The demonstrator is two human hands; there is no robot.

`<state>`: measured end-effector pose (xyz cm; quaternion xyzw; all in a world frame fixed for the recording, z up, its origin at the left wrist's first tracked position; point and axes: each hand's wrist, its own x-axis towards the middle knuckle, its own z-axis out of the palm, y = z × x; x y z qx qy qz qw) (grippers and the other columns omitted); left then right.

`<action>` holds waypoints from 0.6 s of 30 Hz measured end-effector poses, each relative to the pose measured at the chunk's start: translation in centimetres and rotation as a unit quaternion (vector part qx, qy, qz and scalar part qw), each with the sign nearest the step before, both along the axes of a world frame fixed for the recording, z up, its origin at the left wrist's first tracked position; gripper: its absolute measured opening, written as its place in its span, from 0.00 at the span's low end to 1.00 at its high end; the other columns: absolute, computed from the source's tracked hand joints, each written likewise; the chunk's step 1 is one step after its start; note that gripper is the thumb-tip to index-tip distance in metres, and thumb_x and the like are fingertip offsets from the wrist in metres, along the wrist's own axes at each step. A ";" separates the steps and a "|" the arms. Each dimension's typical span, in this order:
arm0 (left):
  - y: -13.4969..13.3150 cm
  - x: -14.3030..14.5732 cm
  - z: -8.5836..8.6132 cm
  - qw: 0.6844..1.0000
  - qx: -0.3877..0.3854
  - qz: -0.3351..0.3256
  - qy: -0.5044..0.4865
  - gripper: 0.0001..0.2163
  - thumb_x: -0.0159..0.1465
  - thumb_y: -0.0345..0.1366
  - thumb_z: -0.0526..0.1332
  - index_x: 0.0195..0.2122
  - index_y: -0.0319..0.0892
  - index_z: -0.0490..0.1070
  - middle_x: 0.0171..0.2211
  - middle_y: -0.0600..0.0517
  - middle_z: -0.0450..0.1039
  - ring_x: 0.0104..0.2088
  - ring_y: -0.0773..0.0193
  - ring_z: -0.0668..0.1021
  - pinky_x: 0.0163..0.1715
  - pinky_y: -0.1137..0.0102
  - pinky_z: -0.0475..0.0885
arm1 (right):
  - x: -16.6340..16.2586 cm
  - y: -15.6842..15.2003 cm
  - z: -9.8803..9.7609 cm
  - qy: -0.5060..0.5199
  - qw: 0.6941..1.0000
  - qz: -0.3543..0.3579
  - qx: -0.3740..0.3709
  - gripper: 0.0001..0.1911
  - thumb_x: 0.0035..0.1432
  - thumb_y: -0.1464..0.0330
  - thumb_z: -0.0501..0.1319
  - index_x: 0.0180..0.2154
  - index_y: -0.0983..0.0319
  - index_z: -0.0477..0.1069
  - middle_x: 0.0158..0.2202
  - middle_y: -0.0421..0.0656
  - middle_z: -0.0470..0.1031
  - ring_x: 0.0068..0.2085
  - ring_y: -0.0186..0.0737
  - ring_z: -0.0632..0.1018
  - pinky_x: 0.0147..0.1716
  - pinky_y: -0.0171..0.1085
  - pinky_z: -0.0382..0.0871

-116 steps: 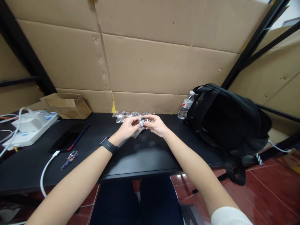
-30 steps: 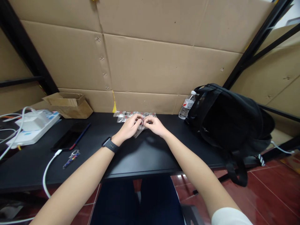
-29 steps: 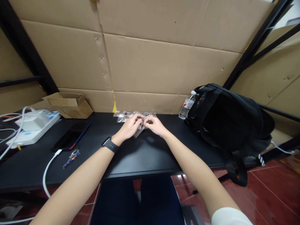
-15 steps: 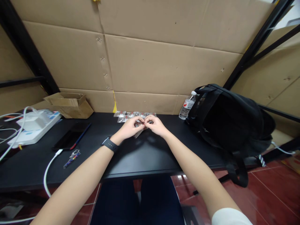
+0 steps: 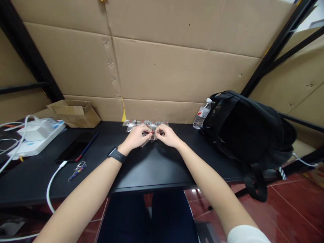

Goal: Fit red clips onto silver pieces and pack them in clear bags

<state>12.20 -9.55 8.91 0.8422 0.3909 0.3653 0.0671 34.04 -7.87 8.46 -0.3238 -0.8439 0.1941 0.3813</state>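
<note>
My left hand, with a black watch on its wrist, is closed in a pinch on a small clear plastic packet whose edge pokes out below the fingers. A bit of red shows by the thumb tip. Close beside it, my right hand is also curled, thumb toward fingertips; whatever it grips is too small to make out. Behind both hands, several clear packets with red bits lie in rows on the black table, partly hidden by the fingers.
A phone and keychain lie to the left, near a white power strip with cables and an open cardboard box. At right stand a water bottle and a black backpack. Cardboard panels close off the back.
The fingertips, which met over the packet, have drawn slightly apart. My left hand has shifted a little left, and more of the packets shows between the hands.
</note>
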 end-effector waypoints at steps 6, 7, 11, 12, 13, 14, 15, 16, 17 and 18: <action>0.5 -2.5 0.4 0.978 -0.036 0.161 0.129 0.08 0.64 0.39 0.60 0.34 0.45 0.78 0.34 0.48 0.81 0.36 0.55 0.80 0.33 0.67 0.68 | 0.5 -0.3 0.0 -0.156 0.976 0.154 0.000 0.19 0.52 0.77 0.65 0.47 0.60 0.77 0.47 0.45 0.77 0.47 0.43 0.77 0.50 0.40 0.70; 0.7 -2.9 0.3 0.971 -0.050 0.179 0.148 0.08 0.64 0.39 0.59 0.34 0.46 0.78 0.34 0.48 0.81 0.36 0.54 0.80 0.32 0.68 0.68 | 0.4 -0.4 -0.1 -0.175 0.971 0.165 -0.003 0.19 0.51 0.76 0.66 0.47 0.60 0.77 0.49 0.46 0.77 0.48 0.44 0.77 0.51 0.41 0.70; 1.4 -4.2 -0.1 0.942 -0.086 0.236 0.224 0.09 0.64 0.41 0.59 0.35 0.45 0.78 0.35 0.46 0.81 0.36 0.52 0.81 0.33 0.67 0.70 | -0.2 -0.5 -0.5 -0.181 0.976 0.117 0.012 0.20 0.52 0.76 0.66 0.48 0.61 0.77 0.50 0.48 0.75 0.50 0.45 0.76 0.53 0.43 0.70; 1.5 -4.5 -0.3 0.936 -0.095 0.242 0.237 0.09 0.64 0.41 0.59 0.35 0.45 0.78 0.35 0.45 0.81 0.37 0.51 0.81 0.34 0.67 0.70 | -0.2 -0.5 -0.6 -0.176 0.980 0.096 0.017 0.20 0.52 0.76 0.66 0.49 0.61 0.77 0.51 0.48 0.75 0.51 0.46 0.76 0.54 0.44 0.70; 1.6 -4.7 -0.4 0.932 -0.106 0.245 0.247 0.09 0.64 0.41 0.59 0.35 0.45 0.78 0.36 0.45 0.81 0.37 0.51 0.81 0.34 0.67 0.70 | -0.2 -0.4 -0.7 -0.173 0.982 0.079 0.022 0.20 0.53 0.76 0.66 0.49 0.61 0.77 0.51 0.48 0.75 0.52 0.46 0.76 0.55 0.44 0.69; 1.7 -4.9 -0.4 0.929 -0.118 0.243 0.254 0.09 0.63 0.42 0.59 0.36 0.46 0.78 0.36 0.45 0.81 0.38 0.51 0.81 0.34 0.67 0.70 | -0.1 -0.2 -0.8 -0.175 0.982 0.069 0.024 0.20 0.53 0.76 0.66 0.49 0.61 0.77 0.51 0.48 0.75 0.52 0.46 0.75 0.56 0.45 0.68; 1.8 -5.0 -0.5 0.926 -0.131 0.240 0.260 0.09 0.63 0.42 0.60 0.36 0.46 0.78 0.37 0.45 0.81 0.39 0.51 0.82 0.34 0.67 0.71 | 0.1 -0.1 -0.9 -0.181 0.981 0.065 0.024 0.20 0.53 0.76 0.67 0.49 0.61 0.77 0.51 0.48 0.75 0.53 0.46 0.75 0.57 0.45 0.67; 1.8 -5.0 -0.5 0.923 -0.142 0.238 0.265 0.09 0.63 0.42 0.60 0.36 0.46 0.78 0.37 0.45 0.81 0.39 0.51 0.82 0.35 0.67 0.71 | 0.2 0.1 -1.0 -0.188 0.980 0.065 0.021 0.20 0.53 0.76 0.67 0.49 0.61 0.77 0.51 0.48 0.75 0.53 0.46 0.75 0.57 0.45 0.67; 1.8 -5.0 -0.5 0.921 -0.151 0.238 0.270 0.09 0.63 0.42 0.60 0.36 0.47 0.78 0.38 0.45 0.81 0.40 0.51 0.82 0.36 0.66 0.71 | 0.3 0.2 -1.0 -0.193 0.979 0.067 0.018 0.20 0.53 0.77 0.67 0.49 0.61 0.77 0.50 0.48 0.75 0.52 0.46 0.76 0.57 0.44 0.67; 1.7 -5.0 -0.4 0.918 -0.157 0.239 0.274 0.09 0.63 0.42 0.60 0.36 0.47 0.78 0.39 0.44 0.81 0.41 0.50 0.82 0.37 0.66 0.72 | 0.5 0.3 -1.1 -0.196 0.978 0.067 0.016 0.20 0.54 0.77 0.67 0.49 0.61 0.77 0.49 0.48 0.75 0.51 0.45 0.76 0.56 0.44 0.68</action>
